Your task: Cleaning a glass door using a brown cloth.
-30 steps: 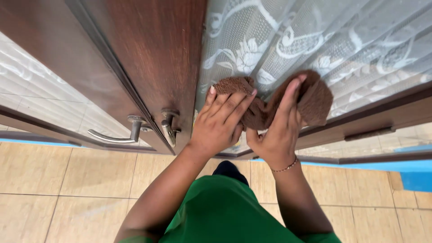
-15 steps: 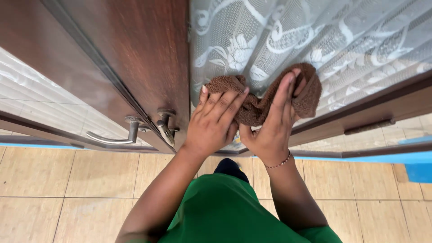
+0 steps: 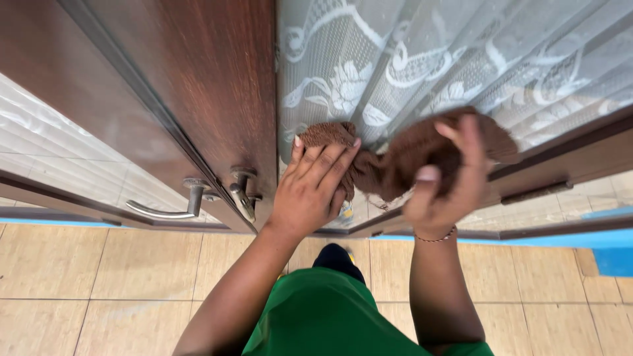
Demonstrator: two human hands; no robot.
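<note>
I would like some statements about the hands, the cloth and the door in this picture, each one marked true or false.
1. Both hands hold one brown cloth. True.
2. The left hand grips the metal door handle. False: the handle is apart from it, further to the left, and nobody touches it.
3. The cloth is pressed against a glass panel with a white lace curtain behind it. True.
4. The right hand wears a thin bracelet at the wrist. True.
5. The floor is dark carpet. False: it is pale beige tile.
</note>
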